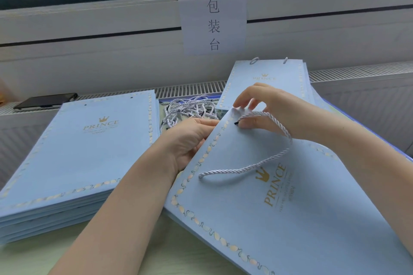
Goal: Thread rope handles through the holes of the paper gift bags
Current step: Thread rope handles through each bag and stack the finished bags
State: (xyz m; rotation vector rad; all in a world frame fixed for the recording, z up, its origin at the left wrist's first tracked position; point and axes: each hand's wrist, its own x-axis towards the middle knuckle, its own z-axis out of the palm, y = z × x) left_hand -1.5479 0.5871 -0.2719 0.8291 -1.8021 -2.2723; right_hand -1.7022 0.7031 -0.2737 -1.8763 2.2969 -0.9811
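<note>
Your right hand (263, 107) fingers (247, 123) pinch the black tip (236, 122) of the rope handle (268, 154), right at the bag's (290, 219) top edge; hole not visible, probably just under the tip. Left hand (190, 140) is curled round that same edge, fingers hidden beneath. Rope trails back toward you; its other end is already through. Bag lies at the desk's right side.
</note>
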